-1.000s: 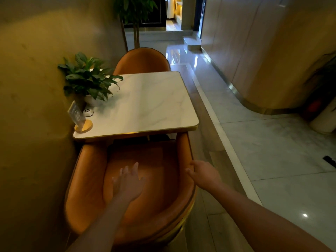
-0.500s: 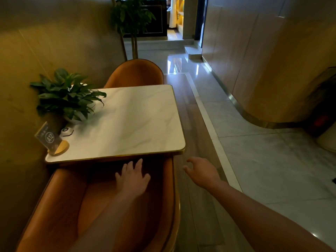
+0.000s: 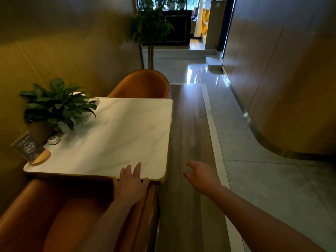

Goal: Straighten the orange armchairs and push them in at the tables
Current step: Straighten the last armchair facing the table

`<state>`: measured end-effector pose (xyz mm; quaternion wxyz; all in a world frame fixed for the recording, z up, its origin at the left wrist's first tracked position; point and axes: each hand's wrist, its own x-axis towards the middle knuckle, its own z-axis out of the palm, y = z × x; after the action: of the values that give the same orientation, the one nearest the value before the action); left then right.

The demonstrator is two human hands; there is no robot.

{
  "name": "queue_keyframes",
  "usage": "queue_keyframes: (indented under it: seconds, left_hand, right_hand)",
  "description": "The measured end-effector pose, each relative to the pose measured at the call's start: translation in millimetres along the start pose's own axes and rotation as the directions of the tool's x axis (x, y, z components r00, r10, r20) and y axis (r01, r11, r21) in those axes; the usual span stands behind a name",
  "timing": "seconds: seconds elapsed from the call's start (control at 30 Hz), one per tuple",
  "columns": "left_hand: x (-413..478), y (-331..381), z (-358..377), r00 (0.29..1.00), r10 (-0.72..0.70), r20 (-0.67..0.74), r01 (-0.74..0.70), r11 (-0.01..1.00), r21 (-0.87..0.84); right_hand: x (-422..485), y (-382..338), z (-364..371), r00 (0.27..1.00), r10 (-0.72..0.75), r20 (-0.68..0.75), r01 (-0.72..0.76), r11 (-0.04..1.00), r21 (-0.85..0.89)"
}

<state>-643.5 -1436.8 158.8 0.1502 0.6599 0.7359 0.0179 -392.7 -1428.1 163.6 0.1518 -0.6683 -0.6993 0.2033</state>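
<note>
Directly below me is an orange armchair [image 3: 54,211], its front tucked under the near edge of a white marble table [image 3: 116,135]. A second orange armchair [image 3: 143,84] stands at the table's far side, its rounded back towards the corridor. My left hand [image 3: 130,184] hovers open over the near chair's right arm, fingertips reaching over the table's gold-trimmed edge. My right hand [image 3: 201,174] is open in the air to the right of the table, above the wooden floor strip, holding nothing.
A potted plant [image 3: 58,108], a call button [image 3: 53,140] and an A12 table sign [image 3: 27,149] sit on the table's left side against the wall. A tall plant [image 3: 150,28] stands beyond the far chair. A tiled corridor [image 3: 254,179] and curved wall [image 3: 283,88] lie right.
The view has moved forward and right along the table. Both hands lifted off the near chair; the left moved from the seat to the table edge, the right swung out over the floor.
</note>
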Motion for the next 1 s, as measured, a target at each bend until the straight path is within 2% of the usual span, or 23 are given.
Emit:
queue_keyframes:
  seconds: [0.23,0.67,1.0]
  left_hand:
    - [98.3,51.3,-3.6,0.998,-0.040,-0.037,0.039,0.999,-0.025]
    - [301.0,125.9,-36.9,0.998,-0.067,-0.003,0.067,0.997,-0.043]
    - [449.2,206.8,-34.0,0.991,-0.136,-0.017,0.135,0.990,-0.047]
  right_hand:
    - [103.1,36.2,-29.8,0.999,-0.038,0.017,0.038,0.999,-0.029]
    - [330.1,56.8,-93.7,0.996,-0.065,0.056,0.067,0.997,-0.037]
    - [503.0,121.2,-119.0,0.982,-0.137,0.131,0.139,0.990,-0.012]
